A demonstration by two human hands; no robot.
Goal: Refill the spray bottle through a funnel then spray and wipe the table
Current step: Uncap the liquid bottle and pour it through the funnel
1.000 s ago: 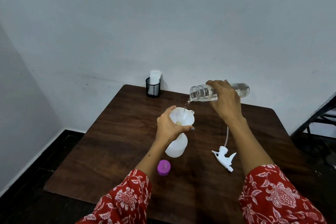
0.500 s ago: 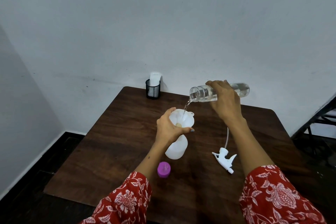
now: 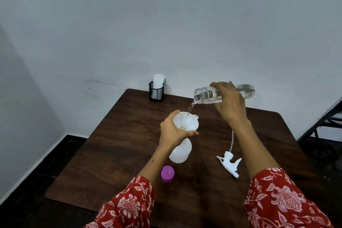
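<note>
right now the left hand (image 3: 173,131) wraps around the white funnel (image 3: 186,123) where it sits in the neck of the white spray bottle (image 3: 180,153), thumb and fingers curled round the cone. the bottle stands upright near the middle of the dark wooden table (image 3: 120,144).

the right hand (image 3: 228,101) grips a clear water bottle (image 3: 207,95) from above, fingers closed over its body — it lies almost level, open mouth to the left, and a thin stream of water (image 3: 190,108) falls from the mouth into the funnel.

around them: a purple cap (image 3: 167,173) lies on the table just in front of the spray bottle, beside the left forearm. the white trigger head (image 3: 229,165) lies on its side to the right, its thin tube (image 3: 231,139) running back toward the right wrist — the right forearm passes close beside it. at the far edge against the wall stands a black mesh cup (image 3: 156,91) with something white (image 3: 158,80) in it. both arms wear red floral sleeves (image 3: 129,203).
</note>
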